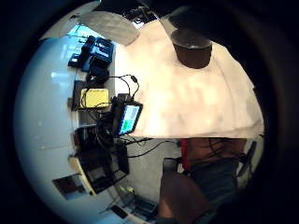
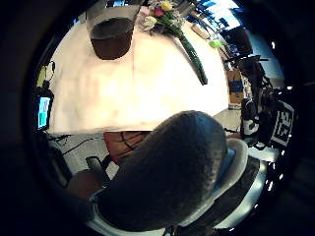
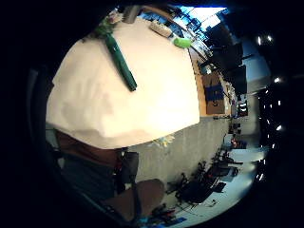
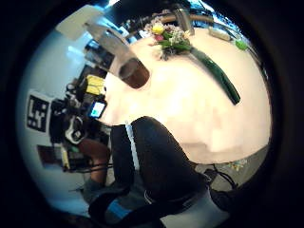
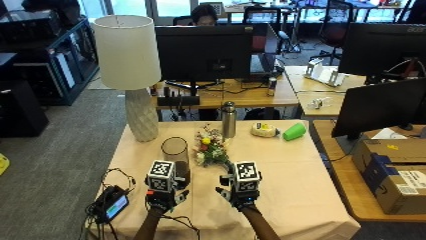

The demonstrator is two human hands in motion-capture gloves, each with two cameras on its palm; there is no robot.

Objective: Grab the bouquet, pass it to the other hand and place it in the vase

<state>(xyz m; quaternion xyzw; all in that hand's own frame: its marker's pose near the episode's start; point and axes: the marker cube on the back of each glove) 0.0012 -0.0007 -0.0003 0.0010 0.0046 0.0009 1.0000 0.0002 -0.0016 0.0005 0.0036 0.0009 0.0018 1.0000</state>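
Hovering hands [image 5: 166, 192] [image 5: 239, 192], finger spread unclear, partly hiding vase [image 5: 174, 149] and bouquet [image 5: 212, 150] stems.

Even indoor light with daylight from rear windows, soft shadows, tablecloth [image 3: 142, 109] glaring in palm views, edges dark.

Outside view: high, behind the person, facing forward and down over the worktop [image 5: 293, 165]; takes in both hands, the vase [image 5: 175, 152] and the bouquet [image 5: 212, 150]; palm cams all sit above the near edge of the worktop, well back from the things; left thumb-side looks across to vase and bouquet, its own thumb close in; left little-finger side covers vase and left floor; right thumb-side shares vase and bouquet with left thumb-side; right little-finger side catches the bouquet stem and right-hand floor.
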